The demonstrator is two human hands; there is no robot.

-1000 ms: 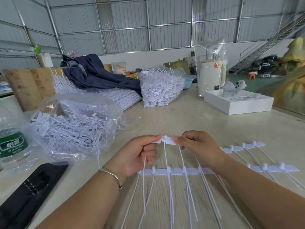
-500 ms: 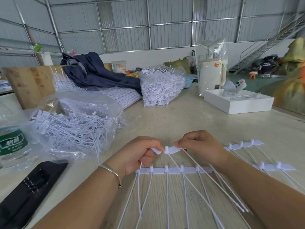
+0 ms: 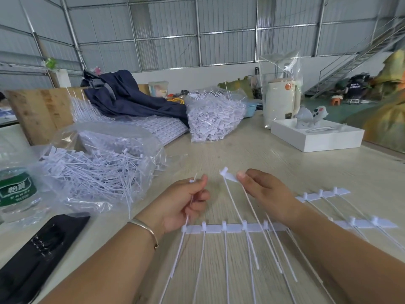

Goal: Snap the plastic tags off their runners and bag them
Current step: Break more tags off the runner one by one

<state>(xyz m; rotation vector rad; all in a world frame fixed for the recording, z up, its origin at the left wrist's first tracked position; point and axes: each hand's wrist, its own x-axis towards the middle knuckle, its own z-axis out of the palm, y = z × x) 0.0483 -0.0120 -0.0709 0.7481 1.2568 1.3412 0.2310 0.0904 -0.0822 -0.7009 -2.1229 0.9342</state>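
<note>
Left hand [image 3: 186, 200]: fingers curled round a thin white tag [image 3: 192, 183], its small head poking up above the thumb and its tail running down through the fist; probably just parted from its neighbour.
Right hand [image 3: 260, 189]: thumb and forefinger pinch the flat head of a short strip of tags [image 3: 228, 176], tails hanging toward the near edge, held up off the table so the next joint can be bent.
Joined row [image 3: 232, 228]: lies flat on the table [image 3: 263, 154] just near of both hands, within easy reach for the next break.
More rows [image 3: 322, 193]: right of the right hand, waiting.
Open bag [image 3: 98, 170]: left of the hands, mouth facing them, part-filled with loose tags, likely the drop point.
Bottle [image 3: 16, 194]: far left, green label with Chinese characters I cannot read surely.
</note>
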